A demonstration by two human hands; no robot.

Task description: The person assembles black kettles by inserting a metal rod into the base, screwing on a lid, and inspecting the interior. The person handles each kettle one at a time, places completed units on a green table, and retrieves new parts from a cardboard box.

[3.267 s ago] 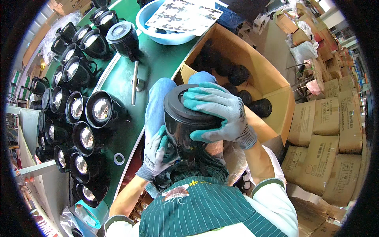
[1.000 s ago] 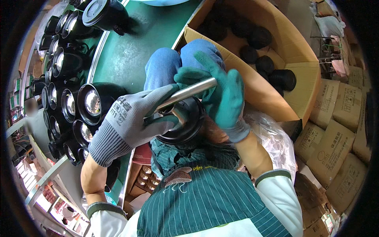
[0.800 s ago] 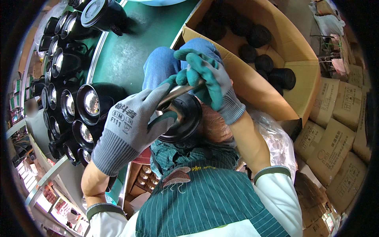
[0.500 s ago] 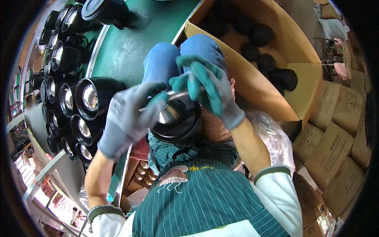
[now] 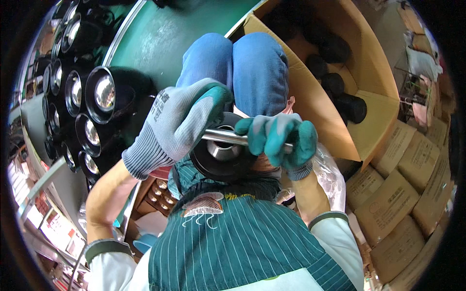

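Note:
A round black housing [image 5: 209, 164] with a shiny metal cone [image 5: 225, 152] in its centre rests on my lap, its open side facing up. Across it lies a bright metal rod [image 5: 225, 136], nearly level. My left hand [image 5: 187, 114], in a grey and green glove, is closed at the rod's left end; the fingertips are partly hidden. At the other end my right hand [image 5: 281, 140], gloved alike, has its fingers wrapped round the rod, whose tip shows beyond them.
On the left, several black housings with shiny centres [image 5: 104, 93] are stacked beside a green work surface [image 5: 162, 43]. To the right stands an open cardboard box [image 5: 376, 114] holding black round parts [image 5: 350, 107]. Closed cartons [image 5: 387, 200] are piled farther right.
My right hand has come down from above the housing to its right side. My left hand has shifted slightly up and right. The rod now shows plainly between both hands.

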